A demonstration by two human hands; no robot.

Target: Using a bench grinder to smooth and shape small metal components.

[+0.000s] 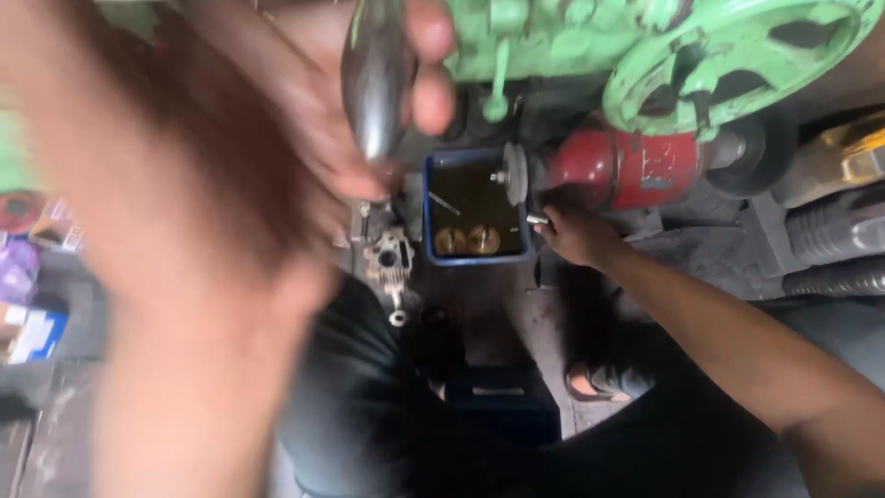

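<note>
Smooth grey metal rod with a rounded, tapered end (pixel 373 83) sits high in the view, close to the camera, gripped in the left hand (pixel 304 101), whose fingers (pixel 431 65) are curled around it. That hand and forearm are heavily blurred, so how firm the hold is cannot be told; a loose grip could let the rod slip down toward the small grey metal casting (pixel 389 263) and the blue square tub of dark liquid (pixel 433 217) below it. The right hand (pixel 576 235) reaches to a small part just beside the grey grinding disc (pixel 513 173) on the red motor (pixel 622 168); whether its fingers pinch that part I cannot tell. If that disc is turning, fingertips this near risk a graze. Behind stands a green cast-iron machine with a spoked wheel (pixel 728 65).
</note>
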